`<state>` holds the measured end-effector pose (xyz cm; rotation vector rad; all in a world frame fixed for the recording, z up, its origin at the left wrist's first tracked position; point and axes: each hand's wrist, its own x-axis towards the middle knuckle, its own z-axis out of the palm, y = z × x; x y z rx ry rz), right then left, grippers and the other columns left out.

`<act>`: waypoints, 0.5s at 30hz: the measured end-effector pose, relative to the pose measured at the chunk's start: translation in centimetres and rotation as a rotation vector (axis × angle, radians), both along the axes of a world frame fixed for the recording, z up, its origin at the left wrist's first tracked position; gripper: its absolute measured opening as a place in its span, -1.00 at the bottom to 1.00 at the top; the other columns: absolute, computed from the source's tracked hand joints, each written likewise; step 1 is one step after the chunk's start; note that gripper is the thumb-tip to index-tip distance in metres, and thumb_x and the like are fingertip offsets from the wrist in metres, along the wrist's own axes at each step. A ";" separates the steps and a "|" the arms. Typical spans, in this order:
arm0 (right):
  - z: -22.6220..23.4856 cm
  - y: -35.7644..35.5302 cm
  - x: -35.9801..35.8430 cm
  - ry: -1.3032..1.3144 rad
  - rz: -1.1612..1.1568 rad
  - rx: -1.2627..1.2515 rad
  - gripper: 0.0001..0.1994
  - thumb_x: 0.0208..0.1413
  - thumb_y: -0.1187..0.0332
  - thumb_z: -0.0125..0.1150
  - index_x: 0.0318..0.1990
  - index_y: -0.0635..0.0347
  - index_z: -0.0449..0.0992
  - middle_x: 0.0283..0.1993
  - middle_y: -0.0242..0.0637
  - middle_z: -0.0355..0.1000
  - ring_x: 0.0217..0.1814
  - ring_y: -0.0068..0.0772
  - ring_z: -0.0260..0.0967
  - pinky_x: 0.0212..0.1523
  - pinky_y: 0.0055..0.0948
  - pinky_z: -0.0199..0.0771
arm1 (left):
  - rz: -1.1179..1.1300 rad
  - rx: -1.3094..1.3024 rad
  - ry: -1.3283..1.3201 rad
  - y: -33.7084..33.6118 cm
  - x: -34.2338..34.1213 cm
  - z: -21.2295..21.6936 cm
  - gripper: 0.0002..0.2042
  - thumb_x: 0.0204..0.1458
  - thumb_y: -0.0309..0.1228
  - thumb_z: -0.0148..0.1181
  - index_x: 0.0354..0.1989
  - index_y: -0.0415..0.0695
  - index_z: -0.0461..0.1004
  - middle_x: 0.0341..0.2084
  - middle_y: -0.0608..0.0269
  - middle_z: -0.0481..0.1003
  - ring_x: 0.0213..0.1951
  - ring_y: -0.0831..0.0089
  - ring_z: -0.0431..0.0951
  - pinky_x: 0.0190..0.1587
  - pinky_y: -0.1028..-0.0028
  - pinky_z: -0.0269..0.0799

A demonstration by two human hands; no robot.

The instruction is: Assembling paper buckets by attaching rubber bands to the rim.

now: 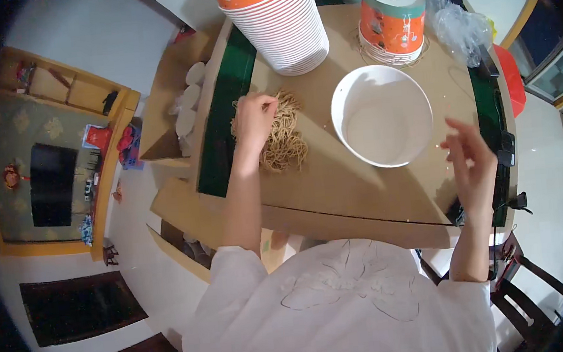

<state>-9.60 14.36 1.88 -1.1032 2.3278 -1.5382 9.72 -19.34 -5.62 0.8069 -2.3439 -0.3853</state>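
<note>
Presumably for easy reach, the tub [382,116] stands between the left hand [253,120], curled on tan strands [284,139], hold unclear, and the loosely open, empty right hand [473,163].

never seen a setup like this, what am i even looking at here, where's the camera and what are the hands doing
There is no machine here, just a person's two bare hands. The single picture comes from the left one of two wide fisheye cameras worn on the head, looking down; that lens bends straight edges and darkens the corners. The white shirt at the bottom is the wearer's own.

The left hand is on a pile of tan strands; whether it grips any is hard to tell. The right hand is open, with nothing visible in it, beside an open white tub.

All this is on cardboard. Farther back are a stack of tubs, an upside-down orange tub and a clear bag.
</note>
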 end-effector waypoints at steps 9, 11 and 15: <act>-1.8 2.6 3.7 -0.076 0.221 0.084 -0.78 0.03 0.61 0.10 -0.15 0.24 0.51 -0.42 -0.25 0.46 -0.44 -0.47 0.41 -0.45 -0.58 0.35 | -0.035 0.114 -0.142 -3.0 -1.5 1.6 -0.90 -0.09 -0.41 0.22 -0.51 -0.16 0.54 -0.54 0.08 0.51 -0.46 0.24 0.53 -0.37 0.36 0.39; -1.9 2.7 4.2 -0.097 0.227 0.080 -0.79 0.03 0.61 0.10 -0.16 0.24 0.51 -0.42 -0.24 0.46 -0.45 -0.47 0.40 -0.46 -0.57 0.36 | -0.050 0.270 0.045 -4.2 -0.8 4.0 -0.85 -0.02 -0.38 0.19 -0.44 -0.21 0.50 -0.53 0.14 0.50 -0.47 0.39 0.50 -0.37 0.40 0.39; -2.9 2.5 4.6 -0.117 0.231 0.046 -0.80 0.04 0.61 0.09 -0.16 0.24 0.51 -0.40 -0.22 0.47 -0.49 -0.45 0.39 -0.49 -0.56 0.38 | 0.012 0.510 0.439 -2.0 -1.5 12.9 -0.85 0.09 -0.39 0.09 -0.29 -0.23 0.42 -0.43 0.15 0.54 -0.41 0.40 0.53 -0.34 0.46 0.42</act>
